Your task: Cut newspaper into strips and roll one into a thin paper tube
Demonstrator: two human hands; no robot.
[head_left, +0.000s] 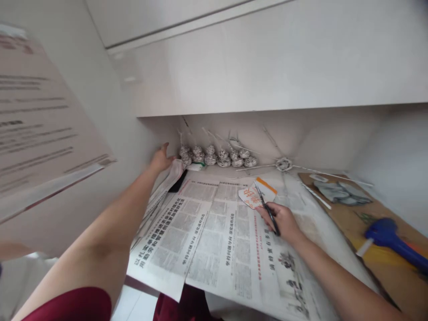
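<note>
Newspaper lies flat — right hand grips a slim, pointed, black-handled tool.

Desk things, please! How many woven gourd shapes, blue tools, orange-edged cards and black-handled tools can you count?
Woven gourd shapes: 6, as far as shows
Blue tools: 1
Orange-edged cards: 1
Black-handled tools: 1
Total: 9

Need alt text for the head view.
A person's right hand holds what look like black-handled scissors over a white-and-orange card and spread newspaper. The left hand is near the left end of a row of gourd-shaped pieces.
</note>
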